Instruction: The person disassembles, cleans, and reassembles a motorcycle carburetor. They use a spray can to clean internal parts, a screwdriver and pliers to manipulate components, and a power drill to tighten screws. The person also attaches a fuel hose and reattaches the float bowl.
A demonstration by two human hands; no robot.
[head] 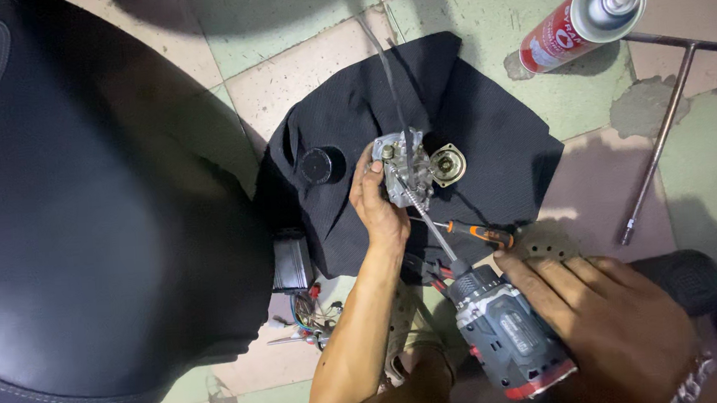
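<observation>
My left hand (375, 204) grips a small metal carburettor (402, 166) resting on a black cloth (471, 126) spread on the tiled floor. My right hand (611, 318) holds a grey and red cordless drill (507, 334), whose long bit (427, 218) points up into the carburettor. A thin cable rises from the carburettor toward the top of the view. Beside it on the cloth lie a round metal cover (447, 164) and a black cap (322, 164).
A black motorcycle seat (82, 212) fills the left side. An orange-handled screwdriver (478, 233) lies on the cloth's edge. A red spray can (583, 19) and a long T-handle wrench (664, 125) lie at the right. Loose wires (303, 315) sit near the seat.
</observation>
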